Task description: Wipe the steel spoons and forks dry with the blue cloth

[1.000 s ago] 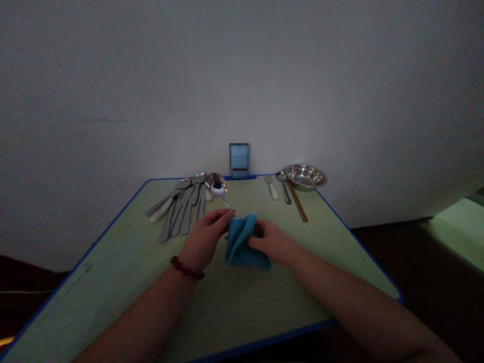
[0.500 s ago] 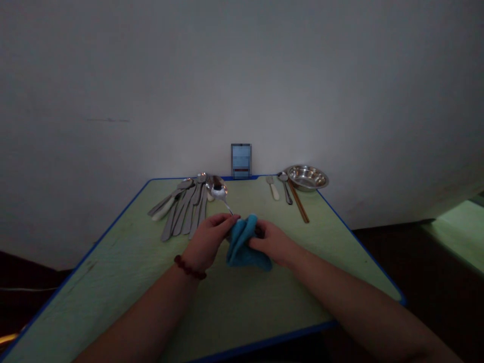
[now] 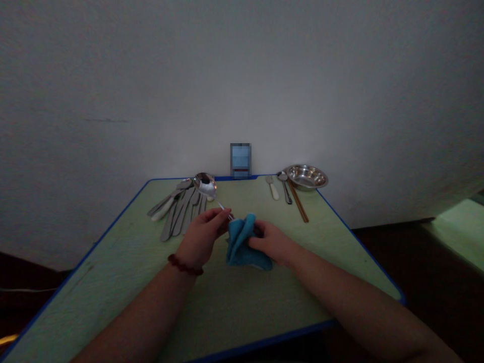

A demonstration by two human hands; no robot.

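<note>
My left hand (image 3: pixel 200 237) pinches the handle of a shiny metal spoon (image 3: pixel 206 185), whose bowl points up and away to the left. A red bead bracelet (image 3: pixel 183 265) circles that wrist. My right hand (image 3: pixel 273 243) grips a folded blue cloth (image 3: pixel 242 243) that is wrapped around the lower end of the spoon's handle. Both hands hover just above the middle of the green table (image 3: pixel 124 272).
A fan of several metal utensils (image 3: pixel 177 206) lies at the back left. At the back right are a white-handled fork (image 3: pixel 271 186), a spoon (image 3: pixel 284 185), brown chopsticks (image 3: pixel 298 204) and a steel bowl (image 3: pixel 306 176). A small blurred card (image 3: pixel 240 161) leans on the wall.
My left hand has drawn the spoon out to the left, so its bowl sits further left and more handle shows. The right hand and cloth stay put.
</note>
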